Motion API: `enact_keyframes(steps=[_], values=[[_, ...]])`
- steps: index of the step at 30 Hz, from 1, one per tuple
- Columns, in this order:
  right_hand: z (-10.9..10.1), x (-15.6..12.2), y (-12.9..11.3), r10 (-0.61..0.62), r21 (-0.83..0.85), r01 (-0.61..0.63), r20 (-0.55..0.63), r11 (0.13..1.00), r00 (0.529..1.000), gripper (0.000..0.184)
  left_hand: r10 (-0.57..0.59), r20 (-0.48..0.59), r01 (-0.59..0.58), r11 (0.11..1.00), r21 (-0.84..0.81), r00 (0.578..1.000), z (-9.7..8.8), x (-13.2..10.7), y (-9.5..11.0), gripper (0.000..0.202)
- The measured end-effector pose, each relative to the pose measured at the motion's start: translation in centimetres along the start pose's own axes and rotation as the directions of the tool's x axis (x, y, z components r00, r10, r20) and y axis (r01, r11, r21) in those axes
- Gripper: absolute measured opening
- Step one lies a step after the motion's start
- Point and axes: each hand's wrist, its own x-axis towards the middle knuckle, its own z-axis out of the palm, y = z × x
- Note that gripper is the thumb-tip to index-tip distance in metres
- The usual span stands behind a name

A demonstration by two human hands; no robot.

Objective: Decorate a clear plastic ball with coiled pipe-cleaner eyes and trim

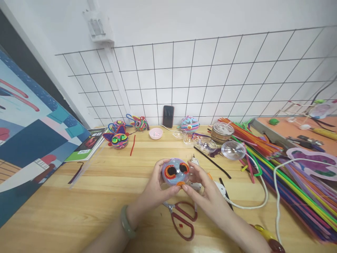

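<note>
Both my hands hold a round grey-blue craft ball (173, 179) with a shiny surface. Two black eyes ringed in red and orange sit on it, above a small orange piece at its lower edge. My left hand (159, 184) wraps its left side, thumb at the bottom. On the right side, my right hand (204, 186) grips it with fingertips, its thumb by the orange piece. Just below lie red-handled scissors (184, 219), apart from the hands. Partly hidden behind my right hand is a white glue gun (195, 161) with a cord.
Bundles of coloured pipe cleaners (295, 189) cover the right side. Clear plastic half-spheres (233, 150), a spool (222, 133), a pink dish (156, 133) and a phone (168, 116) stand toward the wall. Colourful finished balls (119, 140) sit back left, near a magazine (88, 144).
</note>
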Motion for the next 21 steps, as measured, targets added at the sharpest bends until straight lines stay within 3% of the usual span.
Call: enact_keyframes(steps=[9,21], values=[[0.05,-0.03,0.17,0.018,0.033,-0.018,0.008,0.999,1.0,0.054,0.019,0.029,-0.018,0.998,-0.06,0.999,-0.08,-0.01,0.04,0.061],[0.2,0.12,0.11,0.002,0.01,-0.002,0.014,1.0,1.0,0.053,0.003,-0.007,-0.003,1.0,-0.02,1.0,0.08,0.23,0.09,0.058]])
